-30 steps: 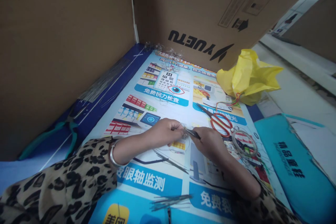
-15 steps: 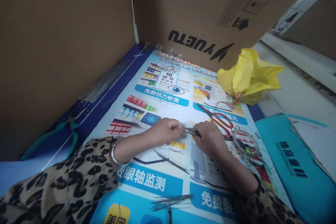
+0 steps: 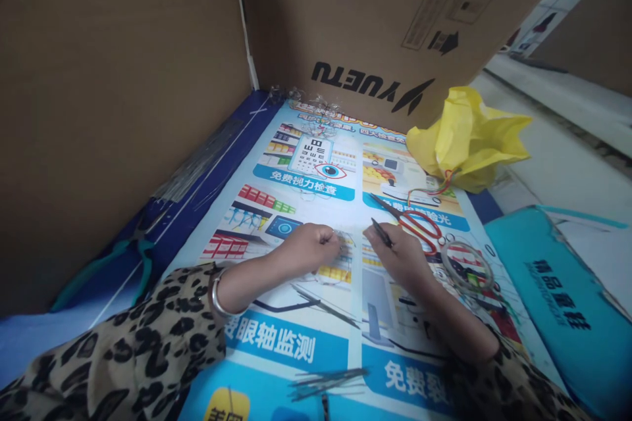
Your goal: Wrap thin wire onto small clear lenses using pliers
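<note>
Near the middle of the printed poster, my left hand (image 3: 318, 247) is closed in a pinch on a small piece of bent thin wire (image 3: 347, 245). My right hand (image 3: 402, 256) wraps round dark pliers (image 3: 382, 233), whose narrow jaws point up and left, apart from the wire; their handles are hidden in the palm. Just beyond that hand lie scissors (image 3: 428, 227) with red handles. A clear ring-shaped coil (image 3: 467, 268) rests to its right. Below my hands are two loose bunches of cut wire, one dark bunch (image 3: 328, 308) and one lower bunch (image 3: 328, 380).
Cardboard walls (image 3: 123, 79) stand left and behind. Teal-handled pliers (image 3: 111, 263) and a bundle of straight wires (image 3: 192, 164) lie at left. Bent wire pieces (image 3: 320, 115) sit at the back. A yellow bag (image 3: 469, 138) and a teal box (image 3: 548, 289) are at right.
The dark pliers have drawn back from the wire in my left hand and turned to point upward. My left hand still pinches the wire; the view has shifted slightly.
</note>
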